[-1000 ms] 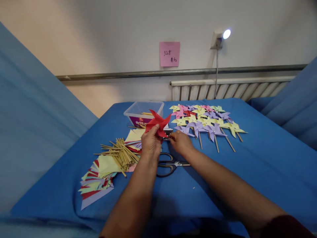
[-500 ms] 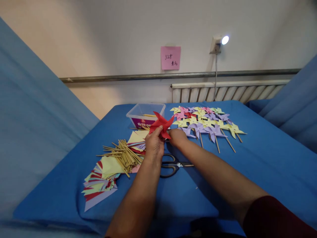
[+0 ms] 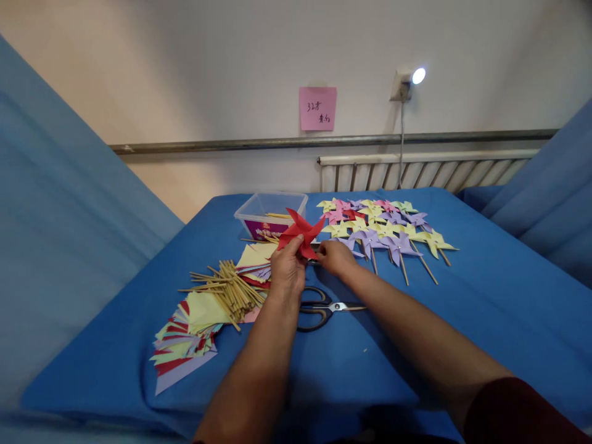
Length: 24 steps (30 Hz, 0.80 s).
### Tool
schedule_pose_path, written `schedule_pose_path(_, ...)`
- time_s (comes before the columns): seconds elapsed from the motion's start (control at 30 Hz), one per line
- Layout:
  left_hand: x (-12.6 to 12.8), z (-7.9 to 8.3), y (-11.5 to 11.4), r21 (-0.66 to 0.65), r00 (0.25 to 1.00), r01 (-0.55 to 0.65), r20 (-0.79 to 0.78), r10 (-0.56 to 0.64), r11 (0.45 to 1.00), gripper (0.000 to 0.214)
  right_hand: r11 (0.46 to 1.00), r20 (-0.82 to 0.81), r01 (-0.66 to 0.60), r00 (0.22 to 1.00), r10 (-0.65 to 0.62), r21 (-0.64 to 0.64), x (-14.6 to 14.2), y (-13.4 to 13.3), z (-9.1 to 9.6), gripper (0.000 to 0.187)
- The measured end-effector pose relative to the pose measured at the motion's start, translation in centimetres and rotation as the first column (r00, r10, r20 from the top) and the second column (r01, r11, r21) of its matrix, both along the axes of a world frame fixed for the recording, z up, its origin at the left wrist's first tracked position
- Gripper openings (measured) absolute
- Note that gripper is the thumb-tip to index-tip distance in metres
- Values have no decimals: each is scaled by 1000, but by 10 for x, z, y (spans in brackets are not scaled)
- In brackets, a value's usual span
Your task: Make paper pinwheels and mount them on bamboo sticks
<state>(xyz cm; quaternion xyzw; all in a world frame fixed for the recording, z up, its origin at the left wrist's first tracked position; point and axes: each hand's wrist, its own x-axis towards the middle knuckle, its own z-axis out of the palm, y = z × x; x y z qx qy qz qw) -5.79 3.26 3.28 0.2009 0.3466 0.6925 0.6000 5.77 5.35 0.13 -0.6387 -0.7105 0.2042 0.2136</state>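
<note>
A red paper pinwheel (image 3: 301, 233) with folded blades is pinched in my left hand (image 3: 287, 265), thumb over its middle. Close on its right, my right hand (image 3: 337, 256) has its fingers bent together over a small, mostly hidden container behind the pinwheel; what the fingertips hold, if anything, is hidden. Black-handled scissors (image 3: 324, 310) lie on the cloth below my hands, blades to the right. To the left are a heap of thin wooden sticks (image 3: 231, 290) and a stack of coloured paper pieces (image 3: 189, 345), with more paper (image 3: 254, 259) behind my left wrist.
A clear plastic tub (image 3: 271, 209) with a purple label and some sticks stands at the back. Rows of finished pinwheels (image 3: 379, 228) on sticks lie at the back right. Blue cloth (image 3: 485, 296) covers the table; a radiator (image 3: 425, 169) and curtains bound it.
My right hand has shifted slightly up and right, and its fingers show more. The red pinwheel stays in my left hand at almost the same spot.
</note>
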Motion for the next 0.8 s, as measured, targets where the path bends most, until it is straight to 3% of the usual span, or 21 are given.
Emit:
schedule_pose_path(0.43, 1, 3, 1, 1, 1000, -31, 7, 31, 1000, 21, 997, -168, 67, 984, -60, 36, 15, -4, -32, 23)
schedule_pose_path(0.57, 1, 3, 0, 8, 1000, -11, -4, 11, 1000, 21, 998, -108, 50, 993, -44, 47, 15, -8, -25, 22)
schedule_pose_path(0.8, 1, 2, 0, 11, 1000, -1, -4, 1, 1000, 22, 995, 65, -93, 994, 91, 32, -2, 0, 2, 18)
